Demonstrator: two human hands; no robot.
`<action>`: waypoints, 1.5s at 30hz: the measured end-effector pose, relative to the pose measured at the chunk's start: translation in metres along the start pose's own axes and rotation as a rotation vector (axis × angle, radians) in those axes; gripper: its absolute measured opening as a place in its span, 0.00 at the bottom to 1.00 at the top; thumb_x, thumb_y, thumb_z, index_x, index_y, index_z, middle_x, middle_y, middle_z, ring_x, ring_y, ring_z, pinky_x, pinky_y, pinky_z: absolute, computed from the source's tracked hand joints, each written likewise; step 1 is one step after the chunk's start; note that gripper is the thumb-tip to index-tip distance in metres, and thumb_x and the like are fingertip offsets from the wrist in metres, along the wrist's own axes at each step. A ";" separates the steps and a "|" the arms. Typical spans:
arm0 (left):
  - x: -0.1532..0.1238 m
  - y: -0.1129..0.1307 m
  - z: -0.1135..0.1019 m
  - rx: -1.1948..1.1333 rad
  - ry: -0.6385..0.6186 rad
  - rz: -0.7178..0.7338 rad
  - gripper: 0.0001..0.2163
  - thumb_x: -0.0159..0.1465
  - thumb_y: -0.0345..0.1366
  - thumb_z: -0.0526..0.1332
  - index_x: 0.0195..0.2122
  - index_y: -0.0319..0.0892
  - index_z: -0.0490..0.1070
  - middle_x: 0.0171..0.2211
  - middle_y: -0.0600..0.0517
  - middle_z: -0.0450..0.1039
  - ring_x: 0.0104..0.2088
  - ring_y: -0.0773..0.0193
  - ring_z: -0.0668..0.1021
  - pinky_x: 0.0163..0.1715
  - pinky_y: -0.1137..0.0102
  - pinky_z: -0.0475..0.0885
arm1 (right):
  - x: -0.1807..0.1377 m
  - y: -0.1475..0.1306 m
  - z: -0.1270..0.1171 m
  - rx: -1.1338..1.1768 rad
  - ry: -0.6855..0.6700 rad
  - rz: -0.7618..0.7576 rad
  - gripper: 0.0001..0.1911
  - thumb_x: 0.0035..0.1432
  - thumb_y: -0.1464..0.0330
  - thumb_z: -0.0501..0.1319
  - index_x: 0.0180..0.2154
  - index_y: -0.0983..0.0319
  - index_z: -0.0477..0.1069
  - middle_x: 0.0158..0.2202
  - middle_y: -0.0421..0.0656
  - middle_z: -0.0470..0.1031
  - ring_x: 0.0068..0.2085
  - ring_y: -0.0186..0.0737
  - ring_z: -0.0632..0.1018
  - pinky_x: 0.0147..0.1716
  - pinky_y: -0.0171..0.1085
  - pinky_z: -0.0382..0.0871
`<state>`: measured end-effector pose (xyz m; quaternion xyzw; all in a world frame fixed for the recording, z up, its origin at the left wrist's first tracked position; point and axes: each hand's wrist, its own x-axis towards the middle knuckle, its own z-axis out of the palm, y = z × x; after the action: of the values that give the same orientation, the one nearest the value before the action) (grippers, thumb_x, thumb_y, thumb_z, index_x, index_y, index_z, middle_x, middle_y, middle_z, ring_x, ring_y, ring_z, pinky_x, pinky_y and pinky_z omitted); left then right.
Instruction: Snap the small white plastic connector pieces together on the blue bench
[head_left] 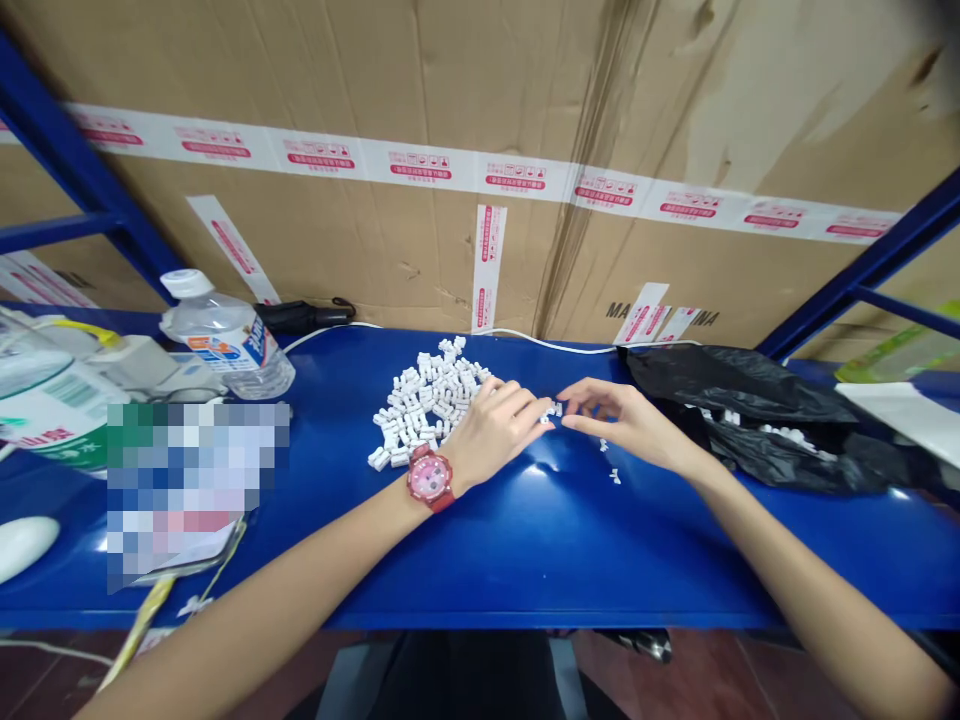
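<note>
A heap of small white plastic parts (424, 405) lies on the blue metal bench (570, 560). My left hand (495, 430), with a red wristwatch (430, 477) on its wrist, rests at the heap's right side. Its fingertips reach a few white parts (553, 410) between my hands, but I cannot tell if it grips them. My right hand (619, 420) faces it with curved, parted fingers, its fingertips next to those parts. Two loose parts (609, 465) lie just below it.
A black plastic bag (750, 425) holding white parts lies to the right. To the left stand a water bottle (229, 345), a white device (127, 365) and a pixelated patch (195, 490). A white mouse (22, 547) sits at the bench's front edge. Cardboard (420, 240) forms the back.
</note>
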<state>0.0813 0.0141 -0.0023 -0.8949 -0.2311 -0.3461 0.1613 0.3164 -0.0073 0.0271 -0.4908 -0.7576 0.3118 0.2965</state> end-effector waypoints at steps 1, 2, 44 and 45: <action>0.001 0.003 0.001 0.010 0.006 0.017 0.11 0.75 0.36 0.53 0.48 0.36 0.72 0.37 0.50 0.79 0.37 0.62 0.77 0.41 0.64 0.67 | 0.000 -0.002 0.007 0.089 0.000 -0.016 0.21 0.57 0.51 0.67 0.41 0.62 0.76 0.37 0.45 0.80 0.36 0.40 0.78 0.37 0.38 0.72; 0.002 0.006 0.001 0.026 0.013 0.031 0.11 0.75 0.35 0.52 0.49 0.35 0.71 0.36 0.50 0.78 0.36 0.63 0.77 0.40 0.64 0.67 | 0.001 -0.004 0.014 0.172 -0.007 -0.023 0.20 0.58 0.52 0.66 0.40 0.62 0.76 0.37 0.45 0.80 0.37 0.41 0.79 0.38 0.39 0.72; -0.006 -0.032 -0.016 -0.059 -0.497 -0.160 0.07 0.69 0.38 0.58 0.39 0.41 0.72 0.42 0.46 0.75 0.44 0.54 0.73 0.45 0.60 0.65 | -0.012 0.038 0.014 -0.699 0.089 -0.217 0.12 0.71 0.63 0.50 0.40 0.60 0.69 0.40 0.49 0.70 0.43 0.48 0.72 0.47 0.45 0.70; -0.007 -0.036 -0.017 -0.058 -0.500 -0.153 0.06 0.68 0.36 0.58 0.38 0.41 0.71 0.41 0.47 0.75 0.43 0.55 0.73 0.45 0.61 0.65 | -0.005 0.041 0.011 -0.717 0.093 -0.212 0.13 0.71 0.64 0.49 0.38 0.60 0.69 0.39 0.49 0.70 0.41 0.48 0.72 0.46 0.45 0.70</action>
<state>0.0480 0.0345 0.0097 -0.9367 -0.3208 -0.1320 0.0470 0.3324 -0.0004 -0.0116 -0.4957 -0.8511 -0.0283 0.1706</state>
